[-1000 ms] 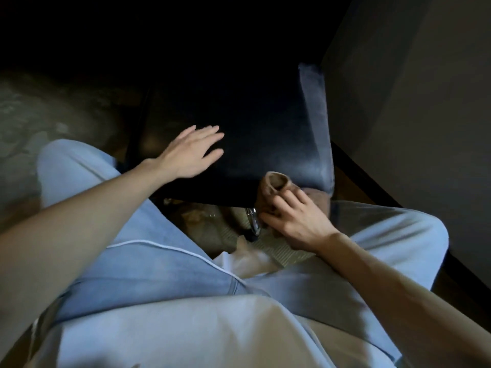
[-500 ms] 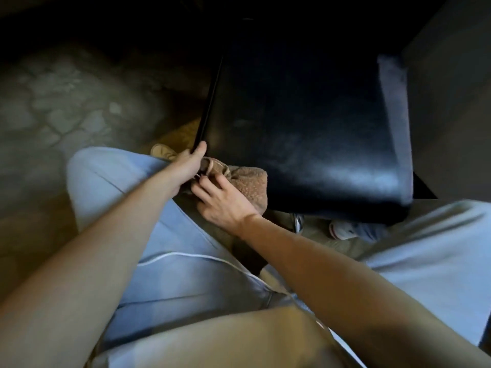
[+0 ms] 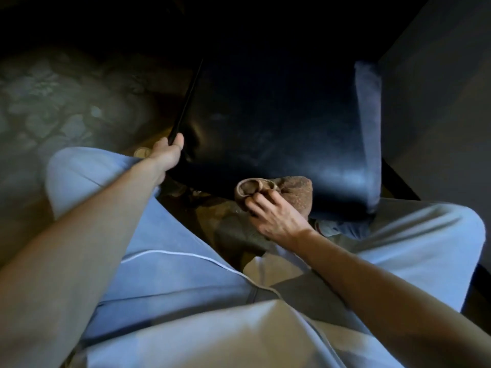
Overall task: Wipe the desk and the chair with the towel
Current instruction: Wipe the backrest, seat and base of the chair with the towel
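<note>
Brown towel [image 3: 295,185] at frame centre: our right hand [image 3: 276,219] pinches it, left hand [image 3: 166,155] grips chair [image 3: 279,115]; bunched, it may slip.

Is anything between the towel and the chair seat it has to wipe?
Nothing visible. The right hand holds the bunched towel at the front edge of the chair seat; the left hand grips its left edge, away from the towel.

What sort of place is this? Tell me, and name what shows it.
Probably a dim indoor room; whether home or office is unclear. A black padded chair stands on a mottled floor, close beside a plain wall with a dark strip at its foot.
</note>
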A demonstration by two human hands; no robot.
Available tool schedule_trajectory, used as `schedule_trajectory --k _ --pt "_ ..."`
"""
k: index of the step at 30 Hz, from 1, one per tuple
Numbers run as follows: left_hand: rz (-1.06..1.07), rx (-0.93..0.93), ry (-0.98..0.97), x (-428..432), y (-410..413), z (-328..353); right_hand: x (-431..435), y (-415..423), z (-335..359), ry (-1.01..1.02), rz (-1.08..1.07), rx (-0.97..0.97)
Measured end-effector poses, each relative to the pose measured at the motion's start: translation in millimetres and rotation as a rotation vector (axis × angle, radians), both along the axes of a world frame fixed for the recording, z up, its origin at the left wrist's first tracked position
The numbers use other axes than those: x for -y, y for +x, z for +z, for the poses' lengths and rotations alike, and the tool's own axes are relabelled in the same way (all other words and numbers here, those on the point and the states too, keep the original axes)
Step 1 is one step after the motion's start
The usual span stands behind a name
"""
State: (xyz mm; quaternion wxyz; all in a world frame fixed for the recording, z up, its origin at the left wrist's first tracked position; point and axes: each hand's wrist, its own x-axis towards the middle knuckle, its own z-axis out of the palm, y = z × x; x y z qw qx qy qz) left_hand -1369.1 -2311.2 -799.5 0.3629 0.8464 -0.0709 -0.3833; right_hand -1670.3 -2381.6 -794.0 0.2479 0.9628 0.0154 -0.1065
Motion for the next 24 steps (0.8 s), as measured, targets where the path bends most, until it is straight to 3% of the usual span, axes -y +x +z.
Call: schedule_trajectory --k 4,7,10,13,15,24 --pt "0.138 0.090 -0.010 10 14 -5 20 -51 6 0.044 -0.106 0.068" --pt "0.412 0.075 0.018 12 6 -2 20 -66 7 0.071 -0.154 0.144" --pt "0.501 -0.133 0.046 11 -36 13 15 -58 5 0.090 -0.162 0.178" --pt "0.480 -0.439 -0.027 15 -98 18 7 -39 3 0.118 -0.139 0.168" --pt "0.453 -0.542 -0.069 20 -130 12 -2 -26 1 0.134 -0.137 0.173" --pt "0.501 -0.320 0.027 39 -108 -5 -4 -55 0 0.055 -0.170 0.020"
